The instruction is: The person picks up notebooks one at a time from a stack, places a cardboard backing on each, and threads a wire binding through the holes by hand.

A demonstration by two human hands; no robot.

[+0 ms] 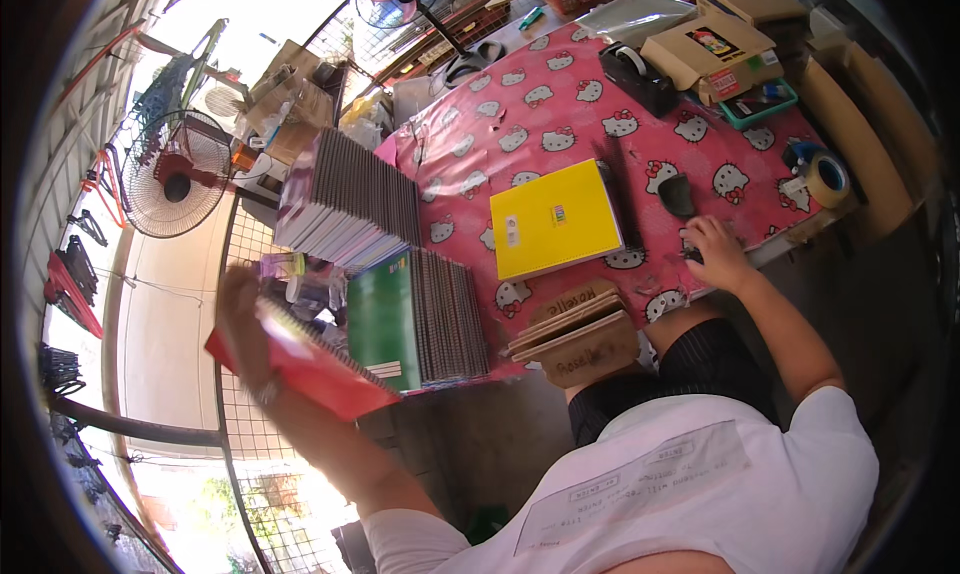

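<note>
1 red spiral notebook [335, 377] at L hand [240, 309], mostly R of it; grip blurred, can't tell. R hand [716, 251] half-curled, hold unclear.

Smooth red notebook [325, 372], glossy tablecloth [572, 108]

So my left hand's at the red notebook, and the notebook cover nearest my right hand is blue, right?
Not quite: the notebook cover nearest your right hand is yellow, not blue, as the head view shows. Your left hand is indeed at the red notebook.
</note>
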